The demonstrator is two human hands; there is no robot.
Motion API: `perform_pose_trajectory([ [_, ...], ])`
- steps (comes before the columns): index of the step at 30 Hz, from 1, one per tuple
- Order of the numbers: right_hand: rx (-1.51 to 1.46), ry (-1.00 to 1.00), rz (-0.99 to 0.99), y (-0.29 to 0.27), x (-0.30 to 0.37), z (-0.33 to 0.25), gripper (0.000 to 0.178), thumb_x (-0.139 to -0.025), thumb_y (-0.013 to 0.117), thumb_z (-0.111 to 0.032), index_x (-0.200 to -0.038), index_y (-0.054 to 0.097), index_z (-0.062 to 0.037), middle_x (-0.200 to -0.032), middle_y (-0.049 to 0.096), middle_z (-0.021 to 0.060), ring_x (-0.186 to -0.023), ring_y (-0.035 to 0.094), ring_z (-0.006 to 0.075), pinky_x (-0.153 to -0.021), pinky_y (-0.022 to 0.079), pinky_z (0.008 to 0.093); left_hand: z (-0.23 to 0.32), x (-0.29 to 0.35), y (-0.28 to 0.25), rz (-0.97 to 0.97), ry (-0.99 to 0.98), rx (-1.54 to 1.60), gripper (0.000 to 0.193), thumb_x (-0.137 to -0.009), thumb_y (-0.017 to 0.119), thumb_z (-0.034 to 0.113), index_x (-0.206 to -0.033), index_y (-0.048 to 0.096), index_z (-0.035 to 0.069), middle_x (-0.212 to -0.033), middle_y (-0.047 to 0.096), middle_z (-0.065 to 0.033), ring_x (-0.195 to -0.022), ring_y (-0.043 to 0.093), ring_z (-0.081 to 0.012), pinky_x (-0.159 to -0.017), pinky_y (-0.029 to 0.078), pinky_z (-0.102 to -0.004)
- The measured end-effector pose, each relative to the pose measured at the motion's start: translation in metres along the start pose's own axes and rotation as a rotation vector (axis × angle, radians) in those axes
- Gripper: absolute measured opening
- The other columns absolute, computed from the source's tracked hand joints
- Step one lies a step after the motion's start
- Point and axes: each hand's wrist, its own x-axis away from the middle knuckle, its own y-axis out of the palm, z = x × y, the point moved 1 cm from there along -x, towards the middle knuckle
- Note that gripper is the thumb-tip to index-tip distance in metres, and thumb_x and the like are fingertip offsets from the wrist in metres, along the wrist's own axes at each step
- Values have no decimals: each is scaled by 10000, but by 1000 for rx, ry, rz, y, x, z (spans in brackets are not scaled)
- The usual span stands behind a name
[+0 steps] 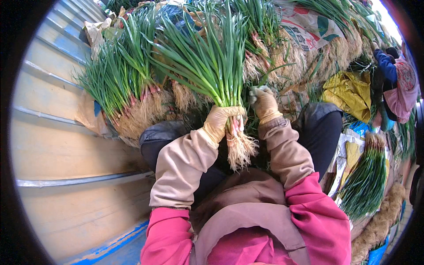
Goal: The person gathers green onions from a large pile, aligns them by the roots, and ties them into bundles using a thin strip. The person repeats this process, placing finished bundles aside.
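Note:
My left hand (pixel 219 120), in a pale yellowish glove, is closed around a bunch of green garlic (pixel 225 75). Its long green leaves fan upward and away from me, while the reddish-white stems and pale stringy roots (pixel 240 148) hang below my grip. Just to the right, my right hand (pixel 263 102), gloved too, has its fingers curled in with greyish, soiled tips. It is apart from the bunch, with a thin green leaf close above its fingers; what it may hold is hidden.
At the left lies a pile of green garlic (pixel 132 84), roots toward me; more rooty bunches (pixel 331 51) line the back. A yellow sack (pixel 349 95) and another bunch (pixel 366 176) are at the right. Ribbed metal panelling (pixel 79 163) runs along the left. Another person (pixel 399 84) sits far right.

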Motion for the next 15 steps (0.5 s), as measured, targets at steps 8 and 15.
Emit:
perform_pose_trajectory([
  [8, 463, 241, -533, 37, 72, -31, 311, -828, 649, -261, -1063, 574, -71, -901, 616, 19, -727, 569, 85, -531, 443, 187, -1, 4, -6, 39, 25, 108, 144, -790, 601, 97, -860, 553, -19, -620, 558, -90, -479, 558, -224, -467, 493, -326],
  [15, 580, 85, -278, 24, 54, -19, 85, -813, 627, -57, -883, 578, -52, -711, 586, 13, -556, 529, 92, -469, 398, 195, -7, 1, -15, 83, 66, 37, 243, -790, 600, 125, -942, 560, -60, -614, 568, -118, -482, 557, -227, -495, 505, -332],
])
